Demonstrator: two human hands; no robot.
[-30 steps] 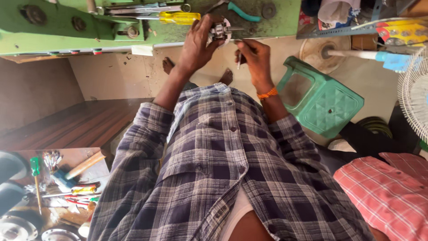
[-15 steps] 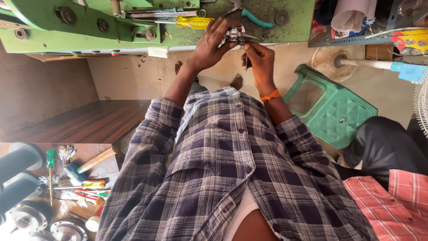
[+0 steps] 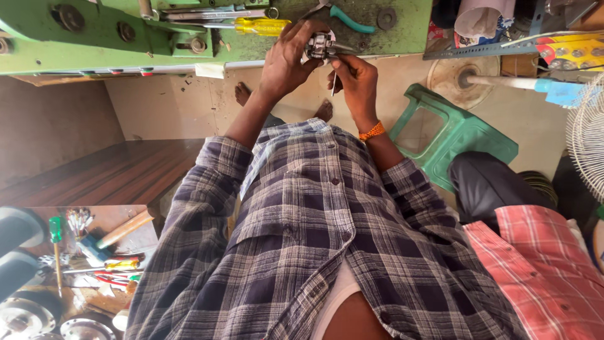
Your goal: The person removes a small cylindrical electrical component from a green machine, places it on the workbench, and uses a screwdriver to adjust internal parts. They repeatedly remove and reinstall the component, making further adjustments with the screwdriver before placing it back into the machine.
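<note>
Gripping small metal part (image 3: 319, 45) upper centre of frame, above green counter (image 3: 94, 50): left hand (image 3: 286, 60) clenched round it, right hand (image 3: 355, 79) pinching thin tool (image 3: 334, 80) against it | risk: tool tip may slip off, part may drop to floor | count: 1 part, 1 yellow-handled screwdriver (image 3: 251, 26), 1 teal-handled pliers (image 3: 343, 16), 1 green stool (image 3: 459, 135).

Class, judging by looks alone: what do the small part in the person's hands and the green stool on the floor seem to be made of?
Small part: probably metal, bare silvery-grey with glints, held in the left hand; the right hand works at it. Green stool: likely moulded plastic, smooth, even colour, rounded edges.
</note>
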